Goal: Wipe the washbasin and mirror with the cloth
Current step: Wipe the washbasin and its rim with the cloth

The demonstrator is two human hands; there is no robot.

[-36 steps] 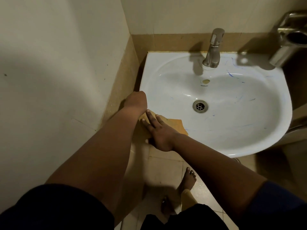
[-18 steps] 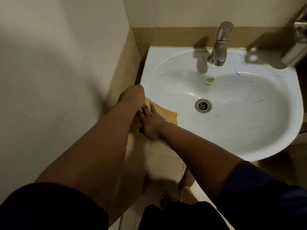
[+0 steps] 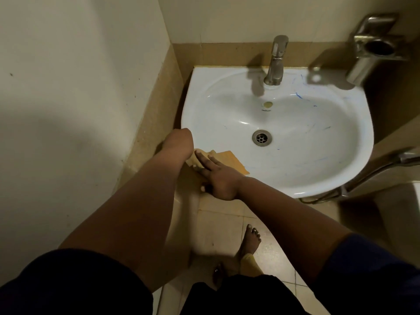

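Washbasin (image 3: 295, 155) logo under overflow unreadable; right hand (image 3: 218, 176) flat, fingers straight, pressing orange cloth (image 3: 229, 161) on near-left rim; left hand (image 3: 179, 139) grip hidden, can't tell.

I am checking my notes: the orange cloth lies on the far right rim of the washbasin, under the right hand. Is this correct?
Not quite. The head view shows the orange cloth on the near left rim of the washbasin, under the right hand.
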